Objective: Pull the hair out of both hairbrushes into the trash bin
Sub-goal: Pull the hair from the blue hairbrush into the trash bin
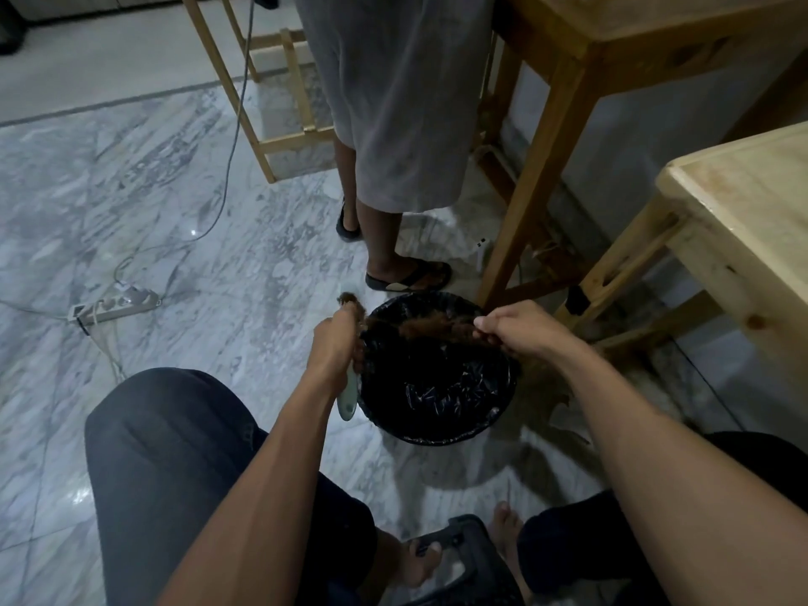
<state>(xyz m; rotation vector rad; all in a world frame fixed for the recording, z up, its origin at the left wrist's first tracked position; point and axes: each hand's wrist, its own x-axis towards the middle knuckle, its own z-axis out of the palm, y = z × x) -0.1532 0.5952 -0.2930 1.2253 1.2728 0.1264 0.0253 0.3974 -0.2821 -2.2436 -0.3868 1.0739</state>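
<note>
1. Surroundings: marble floor; a second person in a grey garment and sandals stands just behind the trash bin. Wooden frame behind that person's left side.
2. Two wooden desks on the right: far desk w/ its leg coming down just beside the bin's far-right rim; near desk at the right edge.
3. Power strip w/ cable lies on floor, well left of bin.
4. Bottom of view: wearer's dark trousers, bare feet, and a black stool btwn the knees.
5. Bin: round, black liner, on floor btwn the two hands and below them.
6. Left hand grip clamped round a hairbrush at the bin's left rim. Brush long axis runs roughly near-to-far: pale handle end points back toward wearer, head end away; head mostly hidden by the fist, bristle side can't tell.
7. Tuft of brown hair sticks out beyond the left fist.
8. Right hand grip pinched on a stretched strand of hair, over the bin's far-right part.
9. Hair spans left-right across the bin opening, from brush to right fingers.
10. Second brush: not seen.
</note>
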